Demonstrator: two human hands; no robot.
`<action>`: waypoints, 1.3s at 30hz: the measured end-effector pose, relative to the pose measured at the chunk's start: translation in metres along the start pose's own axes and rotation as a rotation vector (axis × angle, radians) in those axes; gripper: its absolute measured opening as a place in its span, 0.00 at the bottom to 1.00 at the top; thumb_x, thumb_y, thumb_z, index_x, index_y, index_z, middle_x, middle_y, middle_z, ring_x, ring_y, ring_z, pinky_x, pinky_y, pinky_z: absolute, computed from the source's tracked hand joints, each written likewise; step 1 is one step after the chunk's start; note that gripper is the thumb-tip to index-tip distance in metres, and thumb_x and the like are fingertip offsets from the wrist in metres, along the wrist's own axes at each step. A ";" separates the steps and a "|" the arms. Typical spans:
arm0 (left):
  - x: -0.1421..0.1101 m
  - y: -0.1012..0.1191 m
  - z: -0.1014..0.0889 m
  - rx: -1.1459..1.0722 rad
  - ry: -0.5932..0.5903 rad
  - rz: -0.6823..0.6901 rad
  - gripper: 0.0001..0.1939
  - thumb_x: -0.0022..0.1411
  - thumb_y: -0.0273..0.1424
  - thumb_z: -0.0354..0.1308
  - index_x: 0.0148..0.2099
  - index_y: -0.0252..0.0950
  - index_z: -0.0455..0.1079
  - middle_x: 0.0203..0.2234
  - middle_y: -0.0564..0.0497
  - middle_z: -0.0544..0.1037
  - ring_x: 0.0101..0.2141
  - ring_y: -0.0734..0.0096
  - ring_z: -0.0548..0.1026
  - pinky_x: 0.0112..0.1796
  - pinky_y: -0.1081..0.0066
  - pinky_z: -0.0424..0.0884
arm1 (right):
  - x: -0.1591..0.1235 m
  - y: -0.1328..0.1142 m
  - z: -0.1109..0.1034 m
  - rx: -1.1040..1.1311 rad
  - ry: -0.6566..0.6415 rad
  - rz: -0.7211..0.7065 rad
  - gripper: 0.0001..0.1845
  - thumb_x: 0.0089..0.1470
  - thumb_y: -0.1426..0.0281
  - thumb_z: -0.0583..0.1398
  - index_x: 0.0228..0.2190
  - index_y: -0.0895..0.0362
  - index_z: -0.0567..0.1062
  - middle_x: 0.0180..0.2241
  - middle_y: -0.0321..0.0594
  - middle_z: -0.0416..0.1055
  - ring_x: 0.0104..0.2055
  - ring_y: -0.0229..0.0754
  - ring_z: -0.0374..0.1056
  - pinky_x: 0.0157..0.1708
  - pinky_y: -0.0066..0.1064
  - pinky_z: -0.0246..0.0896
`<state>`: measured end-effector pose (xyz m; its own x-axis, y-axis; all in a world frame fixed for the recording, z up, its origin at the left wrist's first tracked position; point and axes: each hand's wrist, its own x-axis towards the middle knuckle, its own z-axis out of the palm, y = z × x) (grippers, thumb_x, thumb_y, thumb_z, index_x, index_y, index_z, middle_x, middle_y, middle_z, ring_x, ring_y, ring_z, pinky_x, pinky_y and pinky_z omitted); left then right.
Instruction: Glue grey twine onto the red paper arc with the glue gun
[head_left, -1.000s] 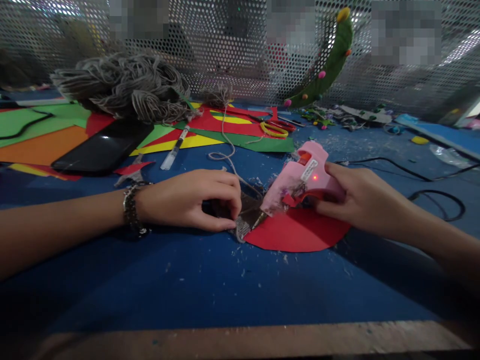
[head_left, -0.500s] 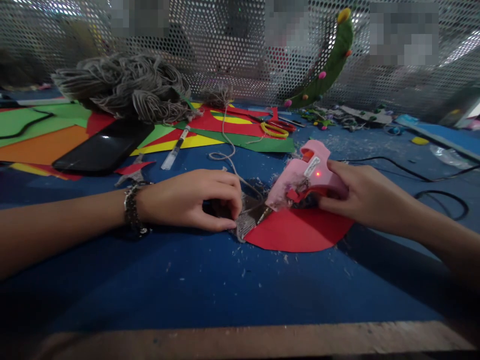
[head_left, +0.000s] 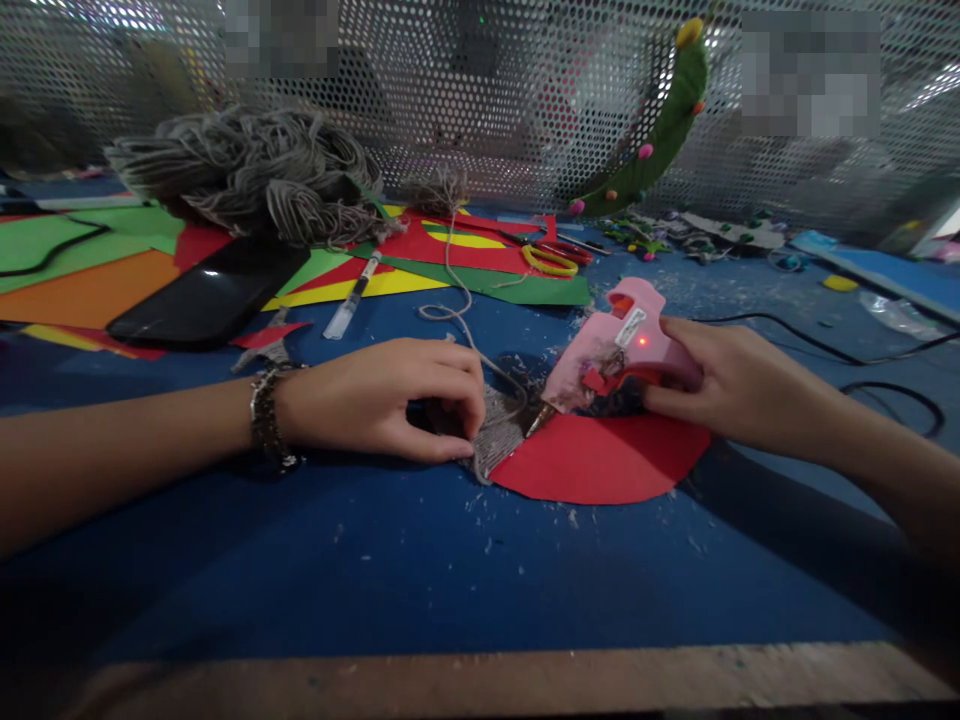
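My right hand [head_left: 731, 385] grips a pink hot glue gun [head_left: 600, 355] whose small red light is lit. Its metal nozzle points down to the left, at the line where grey yarn meets a red felt or paper piece [head_left: 607, 460]. Rows of grey yarn [head_left: 501, 435] cover that piece's left part. My left hand [head_left: 397, 400], wearing a dark bracelet [head_left: 268, 415], lies to the left with fingers curled and thumb tip against the yarn's edge. One loose yarn strand [head_left: 484, 355] runs back from the rows. My curled fingers hide part of the yarn-covered side.
A large grey yarn skein [head_left: 255, 175], a black phone [head_left: 214, 290], a pen [head_left: 352, 295], yellow-handled scissors [head_left: 549, 262] and coloured sheets lie at the back. A perforated metal screen [head_left: 465, 100] stands behind. The gun's black cord [head_left: 795, 330] trails right. A green decorated curve [head_left: 667, 130] leans there.
The glue gun has shifted slightly right and away from me, its nozzle moving along the yarn's edge. My left hand stays where it was.
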<state>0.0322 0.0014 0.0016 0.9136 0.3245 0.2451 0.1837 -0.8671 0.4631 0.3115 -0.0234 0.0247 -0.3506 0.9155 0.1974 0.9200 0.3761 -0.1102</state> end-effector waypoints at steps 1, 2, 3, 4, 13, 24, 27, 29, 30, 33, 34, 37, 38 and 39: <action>0.000 0.000 0.000 -0.001 0.001 0.001 0.03 0.58 0.24 0.57 0.32 0.33 0.69 0.29 0.52 0.71 0.30 0.79 0.69 0.34 0.81 0.66 | 0.001 0.000 0.000 -0.001 -0.001 0.007 0.13 0.37 0.61 0.52 0.17 0.50 0.50 0.13 0.29 0.50 0.16 0.34 0.44 0.18 0.29 0.38; 0.000 0.000 0.000 -0.001 0.002 0.003 0.03 0.58 0.24 0.57 0.31 0.33 0.69 0.29 0.52 0.70 0.30 0.79 0.69 0.34 0.81 0.66 | 0.001 0.000 0.000 0.000 -0.005 0.016 0.13 0.37 0.61 0.52 0.17 0.50 0.50 0.13 0.30 0.51 0.16 0.34 0.44 0.18 0.29 0.38; 0.000 0.000 0.000 -0.002 0.001 0.004 0.03 0.58 0.24 0.57 0.31 0.33 0.69 0.29 0.52 0.70 0.30 0.79 0.69 0.34 0.81 0.66 | 0.002 0.000 0.000 0.001 -0.010 0.026 0.12 0.36 0.60 0.52 0.17 0.50 0.51 0.13 0.30 0.52 0.16 0.34 0.45 0.19 0.29 0.39; 0.000 0.000 0.000 -0.003 0.001 0.003 0.03 0.58 0.24 0.56 0.31 0.33 0.69 0.29 0.52 0.70 0.30 0.79 0.69 0.34 0.81 0.66 | 0.002 0.000 -0.001 0.003 -0.017 0.035 0.12 0.36 0.60 0.52 0.17 0.51 0.51 0.14 0.31 0.53 0.16 0.34 0.47 0.19 0.29 0.40; 0.001 0.000 0.000 -0.015 -0.004 -0.018 0.04 0.59 0.25 0.56 0.31 0.34 0.69 0.29 0.52 0.71 0.30 0.78 0.69 0.34 0.80 0.66 | 0.003 0.006 -0.003 -0.004 -0.013 0.075 0.11 0.35 0.59 0.51 0.17 0.50 0.53 0.14 0.31 0.55 0.17 0.35 0.48 0.19 0.30 0.42; -0.001 0.000 0.000 -0.007 0.002 -0.009 0.03 0.59 0.25 0.56 0.31 0.33 0.69 0.29 0.52 0.70 0.30 0.78 0.69 0.34 0.80 0.66 | 0.006 0.012 0.000 -0.009 0.021 0.072 0.11 0.33 0.61 0.51 0.16 0.50 0.51 0.12 0.30 0.53 0.15 0.34 0.46 0.19 0.29 0.40; 0.000 0.000 0.000 -0.013 0.000 -0.013 0.03 0.59 0.25 0.56 0.31 0.33 0.69 0.29 0.52 0.70 0.30 0.78 0.69 0.34 0.80 0.66 | 0.006 0.014 -0.001 -0.005 0.027 0.076 0.11 0.33 0.61 0.52 0.16 0.50 0.52 0.12 0.30 0.53 0.15 0.34 0.47 0.19 0.29 0.41; 0.000 0.001 0.000 -0.011 0.000 -0.011 0.04 0.59 0.25 0.56 0.31 0.34 0.69 0.29 0.52 0.70 0.30 0.78 0.69 0.34 0.81 0.66 | 0.006 0.014 -0.001 0.008 0.001 0.070 0.11 0.34 0.61 0.52 0.16 0.50 0.53 0.13 0.31 0.54 0.16 0.34 0.48 0.19 0.30 0.42; 0.000 0.001 0.000 -0.010 0.000 -0.008 0.04 0.59 0.25 0.56 0.31 0.34 0.69 0.29 0.52 0.70 0.30 0.78 0.69 0.33 0.81 0.66 | 0.006 0.015 -0.001 0.014 -0.014 0.070 0.11 0.35 0.62 0.53 0.17 0.51 0.53 0.13 0.31 0.55 0.16 0.34 0.48 0.20 0.30 0.42; 0.000 0.002 0.000 -0.010 -0.002 -0.011 0.04 0.59 0.25 0.55 0.31 0.34 0.69 0.29 0.51 0.71 0.30 0.78 0.69 0.33 0.80 0.66 | 0.008 0.017 -0.003 -0.001 -0.012 0.111 0.12 0.36 0.66 0.55 0.17 0.51 0.53 0.14 0.31 0.55 0.18 0.34 0.49 0.21 0.30 0.43; 0.000 0.002 0.000 -0.011 -0.004 -0.017 0.04 0.59 0.26 0.55 0.31 0.34 0.69 0.29 0.51 0.71 0.30 0.78 0.69 0.33 0.80 0.66 | 0.009 0.019 -0.004 -0.016 0.013 0.146 0.13 0.36 0.67 0.56 0.17 0.51 0.53 0.14 0.30 0.55 0.18 0.34 0.49 0.21 0.30 0.43; 0.000 0.001 -0.001 -0.007 -0.004 -0.023 0.04 0.59 0.26 0.55 0.31 0.34 0.69 0.29 0.51 0.71 0.30 0.77 0.69 0.34 0.79 0.67 | 0.013 0.024 -0.009 -0.047 0.072 0.286 0.15 0.39 0.69 0.59 0.17 0.52 0.54 0.15 0.28 0.53 0.18 0.33 0.47 0.22 0.29 0.42; 0.000 0.001 -0.001 -0.004 -0.003 -0.020 0.04 0.59 0.26 0.55 0.31 0.34 0.69 0.29 0.51 0.71 0.30 0.77 0.69 0.34 0.79 0.67 | 0.015 0.027 -0.011 -0.053 0.085 0.335 0.15 0.41 0.69 0.60 0.18 0.52 0.55 0.15 0.28 0.52 0.19 0.33 0.47 0.22 0.30 0.42; 0.001 0.001 -0.001 -0.002 -0.001 -0.016 0.04 0.59 0.26 0.55 0.31 0.33 0.69 0.29 0.51 0.71 0.30 0.77 0.69 0.34 0.80 0.67 | 0.016 0.030 -0.013 -0.062 0.093 0.387 0.16 0.43 0.69 0.60 0.18 0.52 0.56 0.16 0.28 0.52 0.19 0.32 0.46 0.22 0.30 0.42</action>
<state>0.0325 0.0007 0.0035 0.9111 0.3374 0.2367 0.1973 -0.8612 0.4684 0.3353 0.0007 0.0372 0.0384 0.9698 0.2408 0.9908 -0.0057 -0.1353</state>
